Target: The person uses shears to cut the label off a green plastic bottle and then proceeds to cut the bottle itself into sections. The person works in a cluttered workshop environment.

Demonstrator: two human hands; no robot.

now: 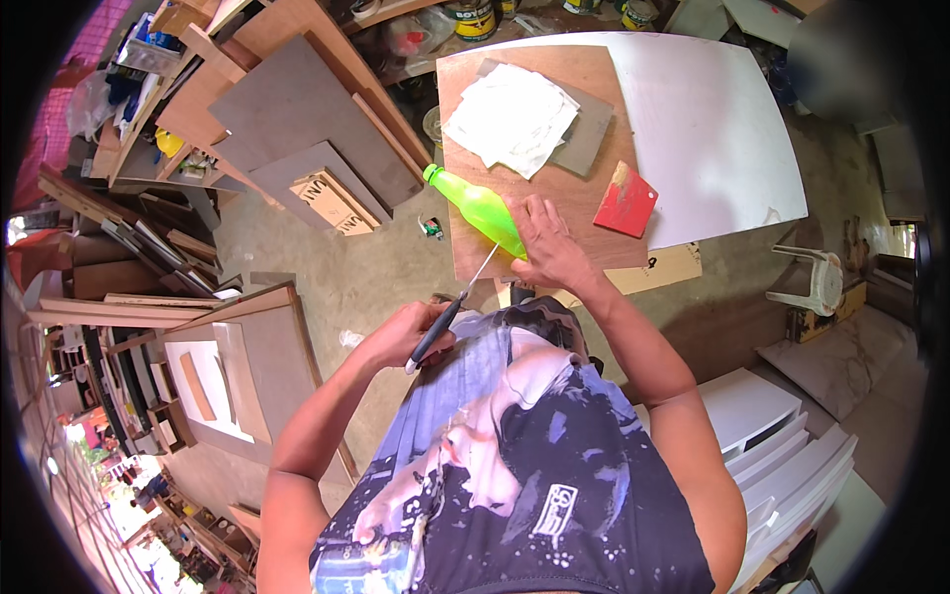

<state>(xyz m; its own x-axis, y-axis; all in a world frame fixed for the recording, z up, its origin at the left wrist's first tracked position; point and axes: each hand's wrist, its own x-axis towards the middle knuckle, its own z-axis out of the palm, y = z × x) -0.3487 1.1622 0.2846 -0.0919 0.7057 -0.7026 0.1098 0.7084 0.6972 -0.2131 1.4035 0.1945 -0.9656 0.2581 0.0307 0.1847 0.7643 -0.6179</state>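
Observation:
A bright green plastic bottle [477, 208] lies on its side on the brown board [515, 213], neck toward the far left. My right hand [544, 243] is closed over the bottle's base end, holding it. In my left hand [408, 334] is a dark-handled tool [438, 330] with a long thin metal shaft; whether it is a blade or a screwdriver I cannot tell. Its tip meets the bottle near the base, close to my right fingers. To the right of that hand sits a red block-like piece [625, 201]. A stack of white sheets [512, 117] lies farther back.
A white panel [708, 139] extends right of the board. Dark panels [287, 109] and a wooden piece [333, 202] lean at left. Paint cans [474, 20] stand at the back. A white plastic stool [813, 279] and stacked white boards [782, 445] are at right.

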